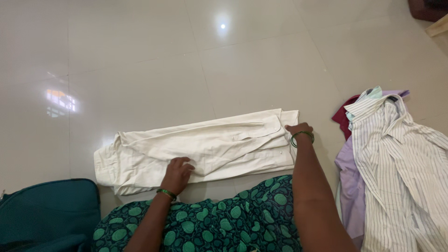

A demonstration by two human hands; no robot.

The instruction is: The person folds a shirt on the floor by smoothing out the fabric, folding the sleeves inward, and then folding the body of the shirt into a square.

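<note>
A cream-white shirt [210, 144] lies folded lengthwise on the tiled floor in front of me. My left hand [177, 173] rests flat on its near edge, fingers curled on the cloth, a green bangle at the wrist. My right hand [297, 129] grips the shirt's right end near the hem, also wearing green bangles. My lap, in green patterned cloth [224, 221], is just below the shirt.
A pile of shirts lies at the right: a white striped one [401, 172] on top, a lilac one [350, 186] and a maroon one [343, 114] beneath. A teal bag [49, 212] sits at the lower left. Glossy pale floor tiles [163, 56] stretch beyond.
</note>
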